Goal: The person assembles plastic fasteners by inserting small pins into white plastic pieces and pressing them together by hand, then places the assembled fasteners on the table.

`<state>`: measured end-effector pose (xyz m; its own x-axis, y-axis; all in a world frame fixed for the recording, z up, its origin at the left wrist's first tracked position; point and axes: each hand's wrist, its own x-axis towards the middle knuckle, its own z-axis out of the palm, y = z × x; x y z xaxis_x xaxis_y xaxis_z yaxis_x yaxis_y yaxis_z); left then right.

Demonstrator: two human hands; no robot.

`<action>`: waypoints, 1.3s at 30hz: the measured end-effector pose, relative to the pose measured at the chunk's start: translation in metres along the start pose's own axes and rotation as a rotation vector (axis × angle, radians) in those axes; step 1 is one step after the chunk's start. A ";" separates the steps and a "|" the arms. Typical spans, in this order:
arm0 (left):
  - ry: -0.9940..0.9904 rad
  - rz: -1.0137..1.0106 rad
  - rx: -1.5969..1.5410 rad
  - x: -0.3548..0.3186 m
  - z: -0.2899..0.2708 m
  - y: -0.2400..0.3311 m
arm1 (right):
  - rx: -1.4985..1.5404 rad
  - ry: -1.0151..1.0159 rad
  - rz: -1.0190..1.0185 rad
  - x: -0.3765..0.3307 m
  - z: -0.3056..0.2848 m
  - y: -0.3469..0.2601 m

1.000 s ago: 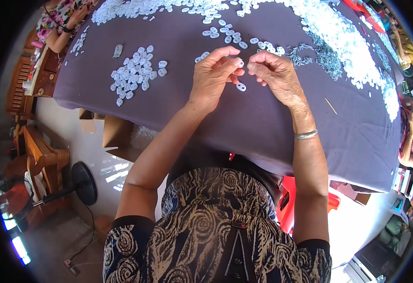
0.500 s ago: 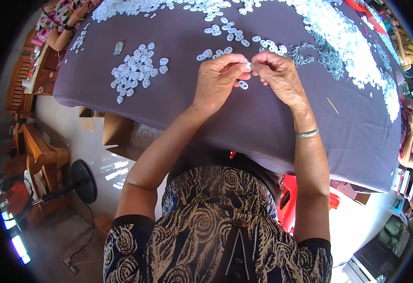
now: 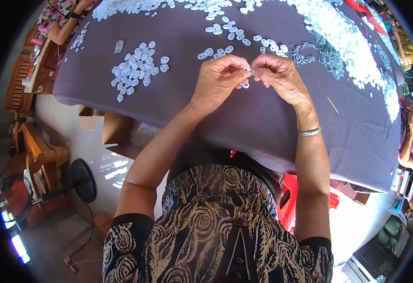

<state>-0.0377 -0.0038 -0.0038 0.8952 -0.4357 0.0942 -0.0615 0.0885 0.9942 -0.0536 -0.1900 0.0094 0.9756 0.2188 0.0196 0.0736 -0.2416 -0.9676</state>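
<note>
My left hand [image 3: 220,78] and my right hand [image 3: 282,78] meet fingertip to fingertip over a table covered in dark purple cloth [image 3: 244,127]. Between the fingertips both hands pinch a small white oval piece [image 3: 247,70]. Another white piece [image 3: 244,85] lies on the cloth just under the hands. A silver bangle [image 3: 309,132] sits on my right wrist. A cluster of the same white pieces [image 3: 135,70] lies to the left of my left hand.
A long heap of white pieces [image 3: 347,42] and some thin metal parts [image 3: 326,56] run along the far right. A thin stick [image 3: 332,104] lies right of my right hand. Other people's arms [image 3: 411,137] show at the table's edges. A floor fan [image 3: 81,181] and cardboard boxes [image 3: 117,127] stand lower left.
Both hands have drawn together and lifted slightly from the cloth, closing their fingertips on the small white piece.
</note>
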 end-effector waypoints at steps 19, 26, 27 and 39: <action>0.064 0.040 -0.044 -0.009 0.003 -0.010 | 0.072 0.055 -0.035 0.001 0.002 0.002; 0.097 0.136 0.024 -0.007 0.005 -0.017 | 0.069 0.060 0.004 0.001 0.008 0.002; 0.097 0.144 0.039 -0.007 0.004 -0.018 | 0.069 0.058 0.004 0.002 0.009 0.002; 0.095 0.167 0.063 -0.008 0.007 -0.016 | 0.052 0.052 0.021 0.002 0.010 0.004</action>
<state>-0.0474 -0.0078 -0.0203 0.9078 -0.3327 0.2555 -0.2372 0.0951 0.9668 -0.0537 -0.1815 0.0035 0.9863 0.1645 0.0113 0.0438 -0.1956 -0.9797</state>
